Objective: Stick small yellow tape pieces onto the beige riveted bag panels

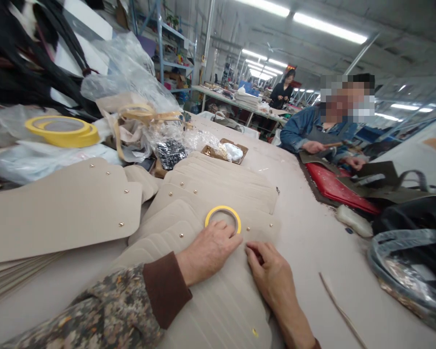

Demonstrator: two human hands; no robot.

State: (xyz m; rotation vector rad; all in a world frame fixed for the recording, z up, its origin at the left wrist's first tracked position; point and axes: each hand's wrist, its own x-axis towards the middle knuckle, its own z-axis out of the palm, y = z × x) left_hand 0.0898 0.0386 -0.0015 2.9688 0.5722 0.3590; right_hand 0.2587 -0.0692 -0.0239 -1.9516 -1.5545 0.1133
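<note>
My left hand lies knuckles up on a fanned row of beige leather panels, its curled fingers resting on a small yellow tape roll. My right hand sits just to the right on the same panels, fingertips pinched together at the panel surface; whatever they hold is too small to see. The panels carry small brass studs.
A stack of larger beige panels lies at left, with big yellow tape rolls and plastic bags behind. A small tray stands farther back. Across the table a person works over a red mat. Dark bags crowd the right.
</note>
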